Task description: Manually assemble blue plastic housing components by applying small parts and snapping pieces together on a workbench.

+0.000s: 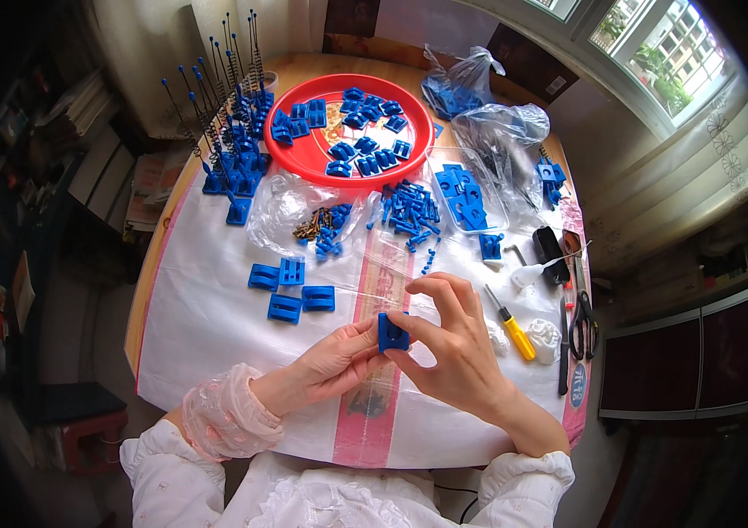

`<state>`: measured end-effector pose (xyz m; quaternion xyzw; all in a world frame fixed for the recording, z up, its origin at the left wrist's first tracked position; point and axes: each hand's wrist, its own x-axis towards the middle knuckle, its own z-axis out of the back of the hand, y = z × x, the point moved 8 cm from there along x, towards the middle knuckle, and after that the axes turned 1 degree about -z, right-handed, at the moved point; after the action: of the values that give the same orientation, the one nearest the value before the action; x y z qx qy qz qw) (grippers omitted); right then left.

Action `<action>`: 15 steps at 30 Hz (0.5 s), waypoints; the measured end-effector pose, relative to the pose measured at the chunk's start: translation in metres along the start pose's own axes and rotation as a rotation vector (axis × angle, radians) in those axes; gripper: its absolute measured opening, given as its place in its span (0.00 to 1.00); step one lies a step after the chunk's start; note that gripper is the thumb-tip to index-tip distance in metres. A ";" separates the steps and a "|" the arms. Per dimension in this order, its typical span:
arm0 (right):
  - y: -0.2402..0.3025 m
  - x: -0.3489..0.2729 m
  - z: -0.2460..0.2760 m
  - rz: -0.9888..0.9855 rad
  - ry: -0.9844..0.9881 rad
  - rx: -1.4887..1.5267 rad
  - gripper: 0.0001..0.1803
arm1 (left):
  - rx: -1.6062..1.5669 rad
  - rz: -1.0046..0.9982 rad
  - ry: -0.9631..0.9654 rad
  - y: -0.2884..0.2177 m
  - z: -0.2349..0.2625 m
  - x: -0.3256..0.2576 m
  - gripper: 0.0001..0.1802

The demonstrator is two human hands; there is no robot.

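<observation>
Blue is the small block (393, 334) which the left hand (339, 359) pinches at one side and the right hand (451, 352) between thumb and forefinger, above the white-covered worktop (207, 326), near four blue parts (284, 309).

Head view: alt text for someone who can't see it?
Both hands hold a small blue block above a covered table. Beyond lie a red tray of blue parts and blue pegs; a yellow-handled screwdriver lies to the right.
</observation>
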<state>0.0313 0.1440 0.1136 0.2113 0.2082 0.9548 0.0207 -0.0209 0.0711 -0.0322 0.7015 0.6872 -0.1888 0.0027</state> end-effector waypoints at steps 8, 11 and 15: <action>0.000 -0.001 -0.001 -0.001 0.004 0.001 0.23 | 0.004 -0.003 -0.022 0.000 0.001 0.000 0.17; 0.001 -0.001 -0.001 0.001 -0.002 0.006 0.23 | 0.006 -0.010 -0.023 0.001 0.003 0.000 0.17; 0.001 -0.001 -0.001 0.003 -0.008 0.010 0.22 | 0.008 -0.007 -0.040 0.002 0.007 0.001 0.16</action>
<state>0.0316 0.1426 0.1132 0.2157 0.2125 0.9529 0.0192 -0.0211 0.0703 -0.0398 0.6952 0.6887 -0.2054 0.0128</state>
